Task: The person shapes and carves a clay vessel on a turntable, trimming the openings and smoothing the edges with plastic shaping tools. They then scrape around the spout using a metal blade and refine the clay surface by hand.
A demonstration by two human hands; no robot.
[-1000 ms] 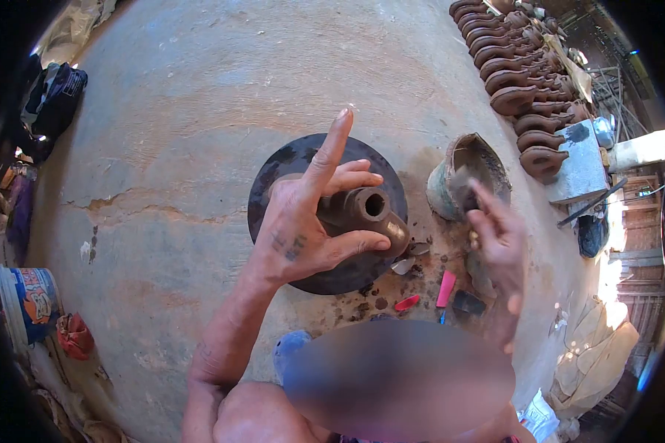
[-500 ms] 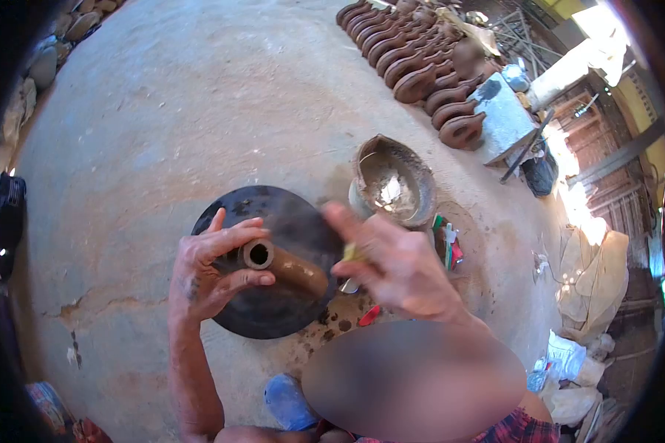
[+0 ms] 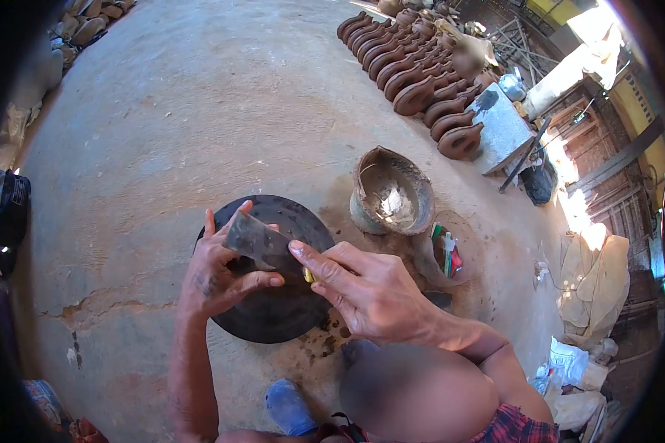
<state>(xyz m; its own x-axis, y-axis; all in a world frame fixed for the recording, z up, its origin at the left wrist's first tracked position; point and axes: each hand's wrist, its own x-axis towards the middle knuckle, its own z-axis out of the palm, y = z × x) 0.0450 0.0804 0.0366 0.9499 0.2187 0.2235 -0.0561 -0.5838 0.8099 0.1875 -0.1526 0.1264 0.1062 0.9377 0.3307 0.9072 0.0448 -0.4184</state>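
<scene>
Right hand [image 3: 377, 292]: closed, we see it pinching one end of a flat dark sheet [image 3: 260, 241]. Left hand [image 3: 218, 269] curves behind the other end, thumb below, fingertips above; whatever it grips is hidden by the sheet, so we cannot tell. Biggest first: we have a bare floor [image 3: 199, 133] under everything. Rows of brown clay pieces [image 3: 414, 96] stand on it, far right, packed side by side. Black round disc [image 3: 266, 321] lies below both hands; the sheet is above it, tilted, between the hands. Pale block [image 3: 499, 125] sits just beside the clay rows. Rough bowl [image 3: 362, 210] stands near the disc, on its right. Next we note a blue thing [image 3: 288, 406] near the person's body, then coloured strips [image 3: 449, 247] beside the bowl. Smallest: yellow bit [image 3: 308, 275] at the right fingers.
</scene>
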